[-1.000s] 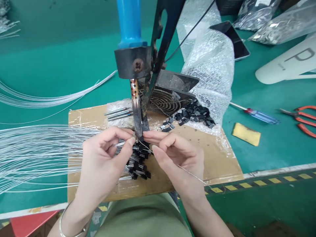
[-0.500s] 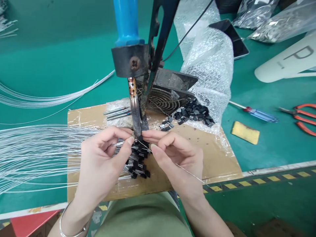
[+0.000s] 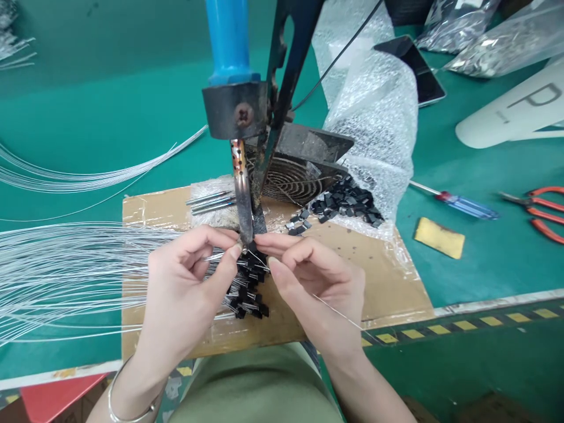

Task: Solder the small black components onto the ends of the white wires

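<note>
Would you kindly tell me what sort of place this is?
Probably an electronics assembly workshop, judging by the clamped, blue-handled soldering iron, the bundle of thin white wires and the pile of small black parts.

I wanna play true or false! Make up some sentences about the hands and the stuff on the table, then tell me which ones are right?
1. The soldering iron has a blue handle. True.
2. The left hand lies flat on the cardboard. False: its fingertips pinch a small piece by the iron's tip.
3. The right hand holds a thin wire. True.
4. The screwdriver lies on the left side of the picture. False: it lies on the right side.
5. The yellow pad lies on the green table. True.
6. The cutters have green handles. False: the handles are orange.
</note>
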The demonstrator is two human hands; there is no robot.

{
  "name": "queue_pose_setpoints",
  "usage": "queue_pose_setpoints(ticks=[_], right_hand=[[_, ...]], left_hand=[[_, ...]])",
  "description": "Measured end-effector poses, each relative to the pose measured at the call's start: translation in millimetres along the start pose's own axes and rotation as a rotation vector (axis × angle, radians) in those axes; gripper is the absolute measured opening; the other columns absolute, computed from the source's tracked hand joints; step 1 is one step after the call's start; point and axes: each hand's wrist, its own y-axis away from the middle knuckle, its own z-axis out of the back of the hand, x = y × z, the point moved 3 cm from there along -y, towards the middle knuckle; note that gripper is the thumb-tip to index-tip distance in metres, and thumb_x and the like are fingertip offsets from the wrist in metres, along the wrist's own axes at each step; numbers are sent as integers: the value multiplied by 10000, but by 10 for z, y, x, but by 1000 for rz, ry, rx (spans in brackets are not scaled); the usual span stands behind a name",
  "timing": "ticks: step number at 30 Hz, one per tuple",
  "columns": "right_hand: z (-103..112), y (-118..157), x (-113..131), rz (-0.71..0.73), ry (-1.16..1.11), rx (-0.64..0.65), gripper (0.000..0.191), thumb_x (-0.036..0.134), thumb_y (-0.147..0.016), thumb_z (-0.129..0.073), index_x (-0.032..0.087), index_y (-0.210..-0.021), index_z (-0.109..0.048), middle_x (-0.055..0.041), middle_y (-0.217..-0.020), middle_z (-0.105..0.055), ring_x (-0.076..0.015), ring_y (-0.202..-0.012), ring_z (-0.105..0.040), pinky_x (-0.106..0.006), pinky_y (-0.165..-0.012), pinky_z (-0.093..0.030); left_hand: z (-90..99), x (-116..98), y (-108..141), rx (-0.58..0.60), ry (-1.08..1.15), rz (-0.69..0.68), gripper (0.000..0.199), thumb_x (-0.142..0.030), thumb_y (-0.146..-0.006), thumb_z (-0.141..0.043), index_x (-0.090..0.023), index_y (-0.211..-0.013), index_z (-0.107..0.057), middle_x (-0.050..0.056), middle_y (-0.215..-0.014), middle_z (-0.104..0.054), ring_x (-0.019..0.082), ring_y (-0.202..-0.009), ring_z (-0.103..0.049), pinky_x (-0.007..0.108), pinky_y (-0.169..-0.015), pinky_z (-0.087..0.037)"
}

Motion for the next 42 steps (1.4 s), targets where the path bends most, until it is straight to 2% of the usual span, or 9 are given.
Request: queue_pose_setpoints(ticks=[10,17,21,27,36,42], right_hand=[[-2,0,6,5,13,-5,233,162,-949,-746,237,-754,-643,-47,-1133,-846,-226,-1088,-799,-366,-1016,-612],[-1,2,-12,11,41,-15,234,163,-947,-742,239,-753,-635,-53,-1124,-846,-230,-1071,-802,-378,-1008,-610],[-9,6,-9,13,37,-23,236,169,-949,-748,238,-752,-636,-49,-1122,-845,-221,-1067,-801,-371,-1009,-607],[-14,8,-6,15,49,-24,226,179,-951,-754,239,-762,-644,-54,-1122,-846,-223,-1061,-803,-373,-999,-613],[-1,15,-9,30,68,-19,219,179,-953,-741,241,-767,-646,-62,-1134,-846,-237,-1067,-803,-394,-1004,-616],[2,23,-18,26,66,-27,217,184,-958,-752,239,-773,-654,-49,-1126,-842,-215,-1068,-798,-359,-1001,-602]], left_hand=[[4,21,5,-2,1,10,112,-135,-832,-766,-210,-750,-758,-3,-806,-740,95,-638,-605,196,-545,-432],[1,27,-4,11,2,3,128,-123,-821,-754,-212,-729,-744,-16,-715,-689,96,-605,-586,198,-522,-410],[-9,17,-3,12,-6,-6,127,-117,-822,-754,-217,-745,-755,-16,-736,-709,94,-609,-594,197,-516,-407],[-11,3,11,-6,-3,0,119,-115,-814,-760,-211,-744,-757,-3,-774,-743,110,-660,-651,194,-558,-463],[-17,24,0,-8,-7,2,106,-126,-805,-770,-215,-748,-759,-12,-783,-762,89,-613,-605,179,-521,-429],[-32,23,-5,8,31,17,134,-96,-805,-750,-214,-740,-748,-14,-750,-739,105,-659,-664,174,-574,-497]])
